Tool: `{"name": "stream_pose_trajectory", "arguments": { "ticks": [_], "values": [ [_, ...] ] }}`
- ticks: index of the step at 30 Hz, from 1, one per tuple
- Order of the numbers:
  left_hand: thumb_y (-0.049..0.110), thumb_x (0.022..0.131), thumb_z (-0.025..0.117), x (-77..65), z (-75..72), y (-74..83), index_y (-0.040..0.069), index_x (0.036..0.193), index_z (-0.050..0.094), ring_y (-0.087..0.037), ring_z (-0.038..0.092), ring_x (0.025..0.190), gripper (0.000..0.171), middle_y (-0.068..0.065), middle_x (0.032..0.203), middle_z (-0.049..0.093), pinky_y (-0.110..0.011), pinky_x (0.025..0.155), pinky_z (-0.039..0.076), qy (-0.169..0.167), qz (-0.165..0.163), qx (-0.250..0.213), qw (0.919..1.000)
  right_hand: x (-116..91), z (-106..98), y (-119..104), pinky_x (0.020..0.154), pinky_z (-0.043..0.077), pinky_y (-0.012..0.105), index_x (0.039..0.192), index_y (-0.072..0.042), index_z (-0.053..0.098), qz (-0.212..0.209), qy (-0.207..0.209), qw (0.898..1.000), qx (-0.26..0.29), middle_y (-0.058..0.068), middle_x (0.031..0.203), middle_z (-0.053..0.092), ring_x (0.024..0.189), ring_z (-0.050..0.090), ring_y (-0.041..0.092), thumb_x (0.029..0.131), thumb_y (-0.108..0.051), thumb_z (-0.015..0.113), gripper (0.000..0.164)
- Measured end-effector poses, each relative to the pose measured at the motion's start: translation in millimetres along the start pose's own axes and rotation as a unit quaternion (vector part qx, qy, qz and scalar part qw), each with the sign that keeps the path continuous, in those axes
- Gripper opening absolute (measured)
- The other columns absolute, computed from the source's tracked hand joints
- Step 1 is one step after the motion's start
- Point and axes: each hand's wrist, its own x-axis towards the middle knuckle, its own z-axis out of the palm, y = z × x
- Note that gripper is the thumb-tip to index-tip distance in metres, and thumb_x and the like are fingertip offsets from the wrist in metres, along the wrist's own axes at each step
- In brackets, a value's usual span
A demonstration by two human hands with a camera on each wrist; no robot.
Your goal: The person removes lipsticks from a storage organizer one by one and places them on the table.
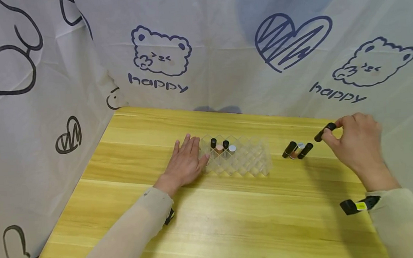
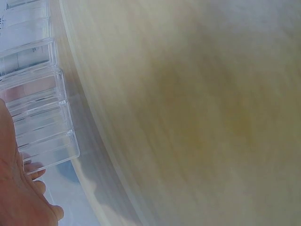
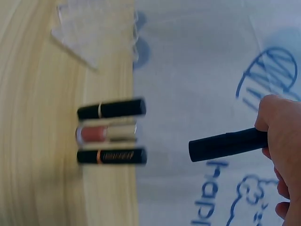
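My right hand [image 1: 360,144] pinches a black lipstick tube [image 1: 324,132] by one end, held tilted above the table's right side. In the right wrist view the lipstick [image 3: 228,145] points away from the fingertips. Left of it, two more black tubes [image 1: 289,150] [image 1: 305,151] stand on the table with a lip gloss [image 3: 96,133] between them. My left hand [image 1: 185,162] rests with fairly straight fingers against the left end of a clear diamond-celled organizer [image 1: 246,164]. Several tubes with black, pinkish and white caps [image 1: 232,148] stand in its left cells.
The wooden table [image 1: 213,224] runs back to a pale hanging cloth [image 1: 220,72] with line drawings. Another cloth side [image 1: 64,95] borders the table on the left. The organizer's middle and right cells show no tubes.
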Motion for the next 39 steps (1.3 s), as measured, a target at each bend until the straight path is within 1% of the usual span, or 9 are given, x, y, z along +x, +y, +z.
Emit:
{"name": "stream_pose_trajectory", "arguments": {
  "ticks": [4,8,12,15,18,22,25,30,39],
  "values": [
    [0.057,0.113,0.026,-0.2,0.7,-0.5,0.002,0.169,0.016,-0.032,0.004,0.165,0.079,-0.018,0.175,0.023,-0.056,0.133,0.002,0.0,0.0,0.001,1.0,-4,1,18,0.088,0.032,0.072,0.101,0.017,0.063,0.04,-0.038,0.998,-0.008,0.035,0.101,0.056,0.101,0.044,0.056,0.096,-0.023,0.063,0.04],
    [0.057,0.113,0.026,-0.2,0.8,-0.3,0.002,0.169,0.016,-0.032,0.004,0.165,0.079,-0.018,0.175,0.022,-0.056,0.133,0.002,0.0,0.0,-0.001,1.0,-11,8,33,0.087,0.033,0.072,0.103,0.016,0.064,0.052,-0.06,0.997,-0.014,0.036,0.104,0.057,0.099,0.044,0.056,0.096,-0.025,0.065,0.041],
    [0.057,0.113,0.025,-0.5,0.5,0.1,0.003,0.169,0.016,-0.031,0.003,0.165,0.078,-0.017,0.175,0.022,-0.056,0.133,0.001,-0.001,-0.001,0.0,1.0,-18,18,43,0.085,0.034,0.074,0.103,0.016,0.066,0.041,-0.064,0.997,-0.02,0.037,0.103,0.059,0.098,0.047,0.06,0.095,-0.025,0.067,0.042],
    [0.057,0.113,0.025,-0.5,0.7,0.1,0.003,0.169,0.016,-0.031,0.003,0.165,0.078,-0.017,0.175,0.022,-0.056,0.133,0.001,0.0,-0.002,0.002,1.0,-21,28,48,0.085,0.037,0.075,0.099,0.016,0.069,0.016,-0.048,0.998,-0.026,0.038,0.096,0.062,0.093,0.052,0.061,0.092,-0.023,0.069,0.039],
    [0.057,0.113,0.025,-0.5,1.1,0.0,0.003,0.169,0.016,-0.031,0.003,0.165,0.078,-0.017,0.175,0.022,-0.056,0.133,0.001,0.001,-0.001,0.001,1.0,-24,36,50,0.085,0.037,0.074,0.099,0.014,0.07,0.012,-0.056,0.998,-0.028,0.037,0.095,0.063,0.094,0.053,0.06,0.092,-0.023,0.069,0.038],
    [0.056,0.113,0.025,-0.5,1.4,0.1,0.003,0.169,0.016,-0.031,0.004,0.165,0.077,-0.017,0.175,0.023,-0.056,0.133,0.001,0.003,-0.001,0.0,1.0,-28,44,49,0.085,0.035,0.073,0.106,0.014,0.068,0.04,-0.101,0.994,-0.019,0.036,0.105,0.061,0.102,0.05,0.059,0.096,-0.025,0.066,0.04],
    [0.055,0.114,0.026,-0.2,1.4,0.4,0.003,0.169,0.016,-0.031,0.004,0.165,0.077,-0.017,0.175,0.022,-0.056,0.133,0.002,0.002,-0.002,0.0,1.0,-30,49,49,0.085,0.036,0.073,0.108,0.013,0.067,0.048,-0.12,0.991,-0.016,0.035,0.108,0.06,0.103,0.049,0.058,0.099,-0.027,0.064,0.041],
    [0.055,0.114,0.026,-0.5,0.5,0.7,0.002,0.169,0.015,-0.031,0.003,0.165,0.077,-0.017,0.175,0.022,-0.056,0.133,0.002,0.0,-0.001,0.0,1.0,-33,57,49,0.085,0.036,0.072,0.106,0.013,0.067,0.046,-0.126,0.991,-0.012,0.034,0.106,0.059,0.104,0.048,0.057,0.099,-0.027,0.065,0.041],
    [0.055,0.114,0.027,0.0,1.5,-0.1,0.002,0.169,0.016,-0.032,0.004,0.165,0.077,-0.018,0.174,0.023,-0.057,0.133,0.002,0.005,0.001,0.0,1.0,-37,65,47,0.082,0.036,0.068,0.106,0.013,0.067,0.034,-0.118,0.992,0.002,0.034,0.107,0.06,0.103,0.048,0.055,0.099,-0.024,0.065,0.038]
  ]
}}
